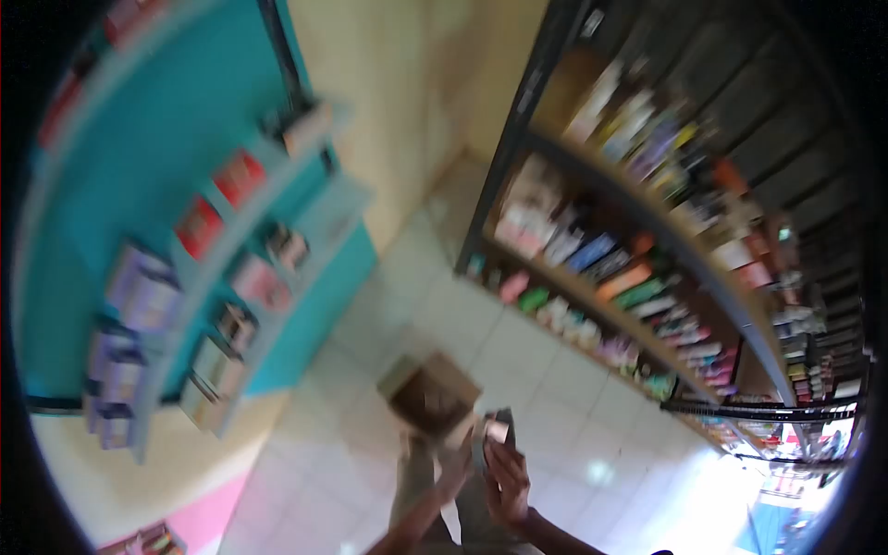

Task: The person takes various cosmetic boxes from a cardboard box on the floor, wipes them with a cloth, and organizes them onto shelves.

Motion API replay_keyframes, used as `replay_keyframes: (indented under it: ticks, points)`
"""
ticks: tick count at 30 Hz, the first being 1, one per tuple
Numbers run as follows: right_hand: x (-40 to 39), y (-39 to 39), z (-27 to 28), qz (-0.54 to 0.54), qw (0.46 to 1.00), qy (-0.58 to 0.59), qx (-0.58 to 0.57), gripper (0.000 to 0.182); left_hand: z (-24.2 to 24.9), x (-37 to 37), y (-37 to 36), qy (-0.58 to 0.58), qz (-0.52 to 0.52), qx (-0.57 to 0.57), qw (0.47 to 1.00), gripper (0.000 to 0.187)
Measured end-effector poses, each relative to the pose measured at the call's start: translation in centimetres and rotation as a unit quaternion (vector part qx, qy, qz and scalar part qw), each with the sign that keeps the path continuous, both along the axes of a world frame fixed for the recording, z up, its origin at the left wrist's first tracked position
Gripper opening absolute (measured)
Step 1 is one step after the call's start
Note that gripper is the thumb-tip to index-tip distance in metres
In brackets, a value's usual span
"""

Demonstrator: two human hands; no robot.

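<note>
In the head view my right hand point(507, 479) is closed around a small dark item point(505, 418) with a pale, shiny patch. Its kind is lost in the motion blur. Close beside it, my left hand point(453, 470) has its fingers bent against a grey, curved edge of what may be the same item. An open cardboard box point(400, 390) stands on the floor just beyond my hands, its flaps spread and its inside in shadow. Whatever lies in the box is too blurred to name.
To the left, teal wall shelves point(319, 208) carry red, purple and pink boxes. A dark-framed rack point(606, 162) on the right holds many bottles and packets on slanted-looking tiers. Pale floor tiles point(564, 398) run between them, toward a bright opening at lower right.
</note>
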State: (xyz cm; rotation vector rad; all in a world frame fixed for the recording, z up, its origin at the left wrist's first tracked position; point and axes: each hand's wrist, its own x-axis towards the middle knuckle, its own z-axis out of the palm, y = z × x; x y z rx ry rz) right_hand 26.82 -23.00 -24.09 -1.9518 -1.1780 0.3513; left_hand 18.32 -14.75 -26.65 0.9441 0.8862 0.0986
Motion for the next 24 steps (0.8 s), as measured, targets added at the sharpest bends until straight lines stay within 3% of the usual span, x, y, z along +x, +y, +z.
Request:
replay_keyframes:
  ticks: [1,2,3,4,5,7,8,11,13,15,17,19,20,21,23,24]
  points:
    - [0.4,-0.2,2.1,0.021,0.999,-0.004,0.035,0.036,2.1,-0.1,-0.8,-0.153,0.07,-0.019,0.985,0.048]
    - [0.5,0.0,3.2,0.018,0.996,-0.034,0.078,0.036,5.1,0.4,-0.4,0.024,0.047,-0.105,0.993,0.053]
    - [0.3,0.1,4.9,-0.025,0.995,0.015,0.096,0.035,6.5,0.1,-0.8,-0.047,-0.013,0.0,0.999,0.056]
    - [0.2,-0.6,5.9,-0.065,0.99,0.067,0.108,0.034,4.7,-1.0,-1.6,-0.106,0.011,-0.015,0.994,0.055]
    - [-0.2,-1.2,6.4,-0.065,0.988,0.045,0.134,0.034,3.5,-1.2,-1.4,-0.165,0.03,-0.037,0.985,0.054]
    - [0.0,-1.3,7.2,0.061,0.978,-0.044,0.195,0.043,7.1,1.4,-0.6,-0.213,0.023,0.004,0.977,0.054]
    - [0.7,-1.0,8.3,0.063,0.973,-0.065,0.214,0.043,9.3,2.0,-0.3,-0.233,0.027,0.023,0.972,0.053]
    - [1.0,-0.6,10.9,0.093,0.953,0.014,0.287,0.051,14.1,1.5,-0.8,-0.258,0.05,0.056,0.963,0.05]
    - [1.9,-0.2,13.5,0.011,0.965,0.111,0.239,0.025,15.7,1.4,-1.5,-0.264,0.06,0.111,0.956,0.049]
    - [2.7,0.4,14.9,-0.006,0.95,0.156,0.27,0.021,18.0,1.8,-1.6,-0.255,0.042,0.297,0.919,0.049]
    - [2.8,0.4,16.7,-0.018,0.948,0.253,0.191,0.03,21.5,2.0,-2.1,-0.259,0.066,0.278,0.923,0.047]
    - [2.6,0.2,17.8,-0.001,0.931,0.288,0.222,0.039,23.5,1.4,-1.8,-0.158,0.052,0.467,0.868,0.042]
    - [2.9,-0.1,18.4,0.047,0.912,0.364,0.184,0.04,23.5,1.5,-1.4,-0.109,0.079,0.531,0.837,0.038]
    - [3.0,-0.3,19.2,0.095,0.883,0.437,0.143,0.041,24.6,1.4,-1.6,-0.109,0.084,0.526,0.84,0.038]
    - [2.4,-0.9,21.2,0.108,0.877,0.446,0.14,0.039,27.6,0.7,-1.9,-0.126,0.038,0.68,0.721,0.046]
    - [1.9,-1.0,22.0,0.043,0.863,0.463,0.199,0.038,28.7,0.6,-2.4,-0.106,0.033,0.686,0.719,0.048]
